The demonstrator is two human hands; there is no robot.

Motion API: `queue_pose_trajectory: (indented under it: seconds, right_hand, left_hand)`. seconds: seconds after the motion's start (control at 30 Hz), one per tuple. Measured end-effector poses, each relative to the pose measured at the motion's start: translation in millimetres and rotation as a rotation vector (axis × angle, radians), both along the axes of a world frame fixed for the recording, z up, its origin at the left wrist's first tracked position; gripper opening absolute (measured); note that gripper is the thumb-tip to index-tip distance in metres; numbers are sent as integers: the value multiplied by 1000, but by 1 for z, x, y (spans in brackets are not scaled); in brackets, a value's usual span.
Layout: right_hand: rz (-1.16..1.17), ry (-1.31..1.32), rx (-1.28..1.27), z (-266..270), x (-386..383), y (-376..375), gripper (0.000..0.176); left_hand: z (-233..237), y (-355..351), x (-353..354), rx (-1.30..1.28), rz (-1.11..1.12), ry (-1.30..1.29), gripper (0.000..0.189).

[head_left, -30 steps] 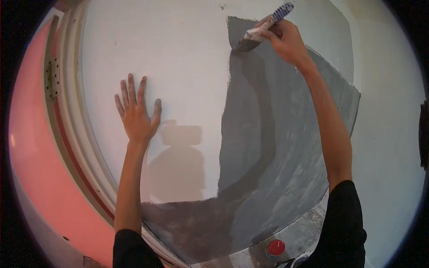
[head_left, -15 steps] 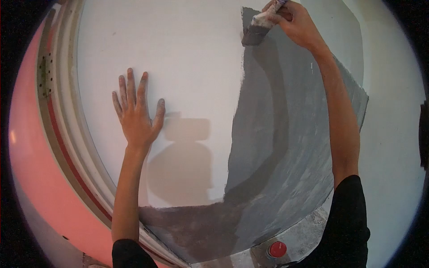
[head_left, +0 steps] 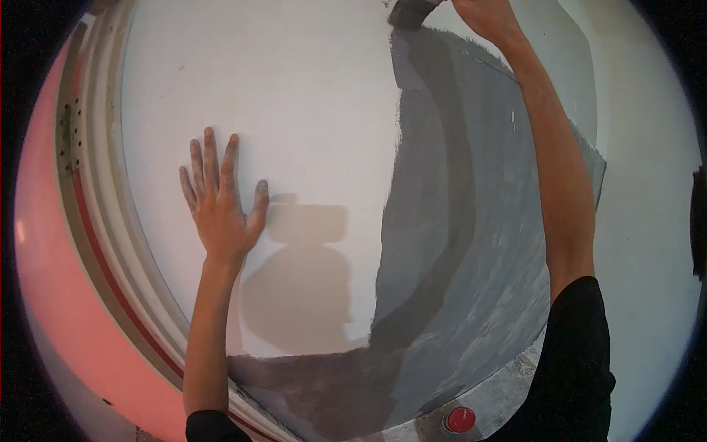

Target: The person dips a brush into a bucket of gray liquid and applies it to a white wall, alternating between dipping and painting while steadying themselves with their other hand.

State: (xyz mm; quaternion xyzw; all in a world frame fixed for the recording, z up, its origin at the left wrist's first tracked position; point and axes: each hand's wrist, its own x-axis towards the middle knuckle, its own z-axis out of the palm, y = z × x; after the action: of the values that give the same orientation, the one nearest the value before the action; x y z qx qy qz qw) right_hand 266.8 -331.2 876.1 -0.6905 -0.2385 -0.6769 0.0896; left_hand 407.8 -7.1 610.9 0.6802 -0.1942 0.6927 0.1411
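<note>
My left hand [head_left: 224, 215] lies against the white part of the wall [head_left: 294, 88], fingers spread, grey smears on the fingertips. At the top edge of the view, my right hand [head_left: 487, 20] is partly cut off. It grips a paintbrush [head_left: 412, 13], whose dark grey, paint-laden bristles touch the wall at the upper end of the grey paint [head_left: 423, 184]. The brush handle and most of the right fingers are out of view. Grey paint covers the wall's right side and a band along the bottom, with a ragged edge against the white.
A round red lid or container [head_left: 460, 419] stands on the paint-stained floor [head_left: 508, 387] at the bottom. Layered pale trim [head_left: 103, 184] and a pink panel [head_left: 44, 243] curve along the left. Shadows of my head and right arm fall on the wall.
My right hand has moved up with the paintbrush, and the grey paint's upper left edge now reaches higher. My left hand stays against the wall; the view has tilted slightly.
</note>
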Motion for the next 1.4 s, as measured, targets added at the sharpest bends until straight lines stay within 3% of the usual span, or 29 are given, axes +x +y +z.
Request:
queue_pose_trajectory:
  seconds: [0.13,0.33,0.47,0.57,0.7,0.83,0.93,1.03,1.13,1.23,1.33,1.4]
  right_hand:
    - [-6,-4,-38,-30,-35,4,14]
    - [18,228,-69,-58,-17,-11,10]
    - [39,251,-41,-34,1,-6,11]
    - [161,141,-69,-10,15,-2,12]
    - [87,-24,-105,12,11,4,16]
    - [-97,86,26,-32,-27,12,17]
    - [65,221,-247,-68,-14,-29,19]
    - [-53,328,-303,-89,-9,-36,19]
    - [96,322,-236,-68,7,-36,18]
    - [-64,181,-46,-37,4,-12,15]
    - [76,47,-46,-5,-1,-8,15]
    - [88,93,-7,-21,-17,-4,15]
  left_hand:
    - [-1,1,1,4,1,-8,72]
    - [-1,-1,1,-2,7,-14,72]
    - [-1,0,2,0,10,-22,71]
    - [-2,2,2,3,9,-16,71]
    - [-1,1,0,8,-27,-21,71]
    - [-2,2,3,7,-30,-29,69]
    - [-2,1,3,5,-34,-40,69]
    - [-2,1,2,7,-42,-43,68]
    - [-2,2,3,8,-30,-41,68]
    - [-2,2,3,8,-23,-39,68]
    - [-1,3,2,19,-19,-42,68]
    - [-2,3,2,17,-24,-38,69]
